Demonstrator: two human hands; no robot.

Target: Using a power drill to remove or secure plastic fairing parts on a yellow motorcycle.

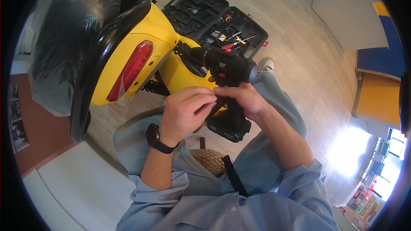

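A black cordless drill (231, 66) stands between my knees, its battery pack at the bottom and its front end pointing toward the yellow scooter (160, 28). My right hand (246, 98) is wrapped around the drill's grip, with the thumb reaching left across it. Just beside that thumb, the fingers of my left hand (186, 109) are pinched together. A dark thin piece shows at those fingertips, too hidden to name. Left of my hands, the scooter's rear carries a long red tail light (132, 70) and a black curved rail (100, 49).
An opened black tool case (173, 15) lies on the floor beyond the drill, holding a red-handled screwdriver (229, 45) and several small tools. Dark plastic film (72, 51) covers the scooter's seat. Beneath me is a woven seat (209, 160). A pale cabinet (351, 10) stands at the right.
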